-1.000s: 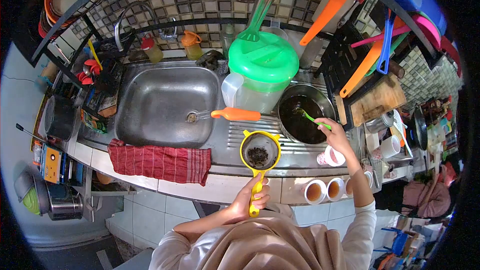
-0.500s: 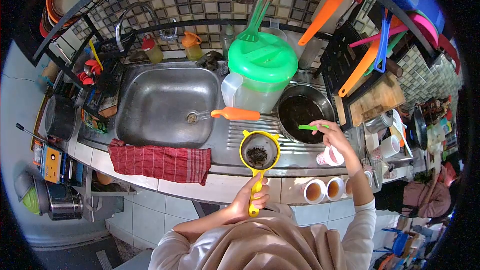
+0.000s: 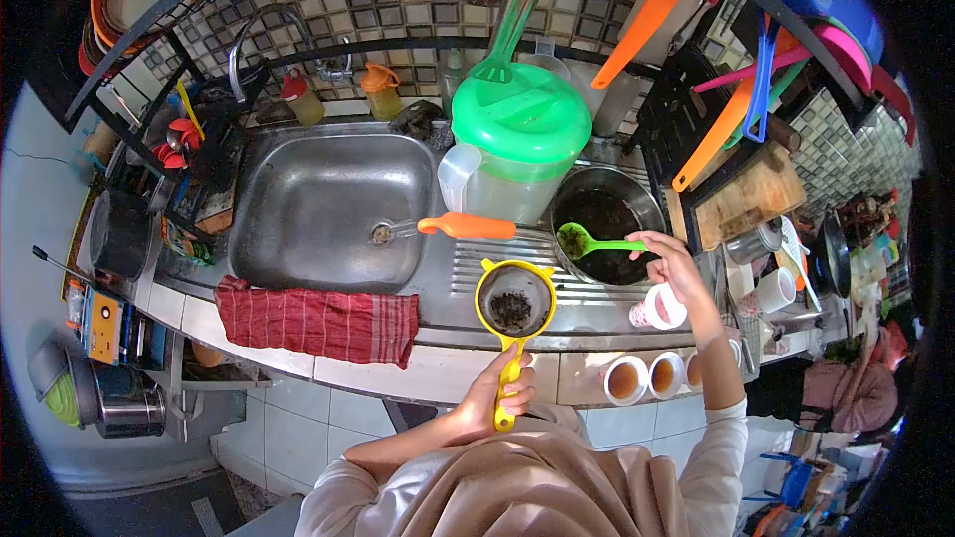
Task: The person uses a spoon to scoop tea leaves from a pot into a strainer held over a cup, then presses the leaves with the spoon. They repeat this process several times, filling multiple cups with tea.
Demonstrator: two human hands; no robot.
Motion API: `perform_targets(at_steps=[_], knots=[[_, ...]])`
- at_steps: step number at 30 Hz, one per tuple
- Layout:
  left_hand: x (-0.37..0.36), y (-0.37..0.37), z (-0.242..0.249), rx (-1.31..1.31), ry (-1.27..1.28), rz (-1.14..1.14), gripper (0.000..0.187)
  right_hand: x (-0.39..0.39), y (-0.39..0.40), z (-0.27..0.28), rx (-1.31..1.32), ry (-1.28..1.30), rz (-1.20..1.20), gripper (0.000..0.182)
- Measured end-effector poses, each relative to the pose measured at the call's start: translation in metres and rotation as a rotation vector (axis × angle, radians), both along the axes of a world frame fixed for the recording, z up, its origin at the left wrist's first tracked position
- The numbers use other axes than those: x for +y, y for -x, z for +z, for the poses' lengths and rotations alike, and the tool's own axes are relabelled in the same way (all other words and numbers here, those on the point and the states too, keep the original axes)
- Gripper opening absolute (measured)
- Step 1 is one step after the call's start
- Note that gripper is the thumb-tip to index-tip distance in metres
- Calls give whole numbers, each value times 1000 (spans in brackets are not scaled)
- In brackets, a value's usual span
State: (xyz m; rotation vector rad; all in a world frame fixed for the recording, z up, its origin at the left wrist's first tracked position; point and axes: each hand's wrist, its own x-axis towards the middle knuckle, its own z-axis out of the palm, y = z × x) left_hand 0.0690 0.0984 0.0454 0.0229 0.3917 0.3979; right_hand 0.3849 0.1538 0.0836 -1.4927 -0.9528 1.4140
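Note:
My left hand (image 3: pixel 500 390) is closed around the handle of a yellow strainer (image 3: pixel 515 350), held over the counter's front edge. Dark wet bits, like tea leaves, lie in its mesh. My right hand (image 3: pixel 668 261) grips the end of a green ladle (image 3: pixel 607 245). The ladle's bowl is raised at the left side of a metal pot (image 3: pixel 652 207) and holds some dark bits in liquid. Dark brown liquid fills the pot. Just below my right hand stands a patterned paper cup (image 3: pixel 659 308). Paper cups of brown liquid (image 3: pixel 625 380) line the counter edge.
A clear pitcher with a green lid (image 3: pixel 522 129) stands behind the strainer. An orange-handled utensil (image 3: pixel 468 227) reaches over the steel sink (image 3: pixel 328 209). A red cloth (image 3: pixel 318 323) drapes the counter edge. Orange and blue utensils (image 3: pixel 716 134) hang at right.
The green ladle has come up out of the dark liquid, so its bowl now shows at the pot's left side. My right hand has shifted slightly. The strainer has stayed nearly still.

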Motion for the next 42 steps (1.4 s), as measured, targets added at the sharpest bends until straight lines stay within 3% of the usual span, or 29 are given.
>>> perform_targets(at_steps=[12, 15, 17, 21, 23, 29, 42], knots=[[0, -2, -1, 13, -1, 17, 25, 5, -2, -7, -311, -129, -12, 23], [0, -2, -2, 2, 7, 15, 26, 4, -6, -14, -487, -149, 22, 22], [0, -2, -2, -1, 13, 12, 26, 6, -10, -22, -794, -299, 156, 22], [0, -2, -2, 4, -14, 10, 26, 4, 1, -13, -752, -305, 190, 23], [1, -2, -1, 9, -14, 10, 26, 4, 5, -11, -525, -98, 159, 23], [0, -2, 2, 20, -10, 11, 26, 5, 5, -5, -297, 6, 211, 27], [1, -3, -1, 3, -12, 15, 26, 2, 4, 11, -46, 4, 50, 32]])
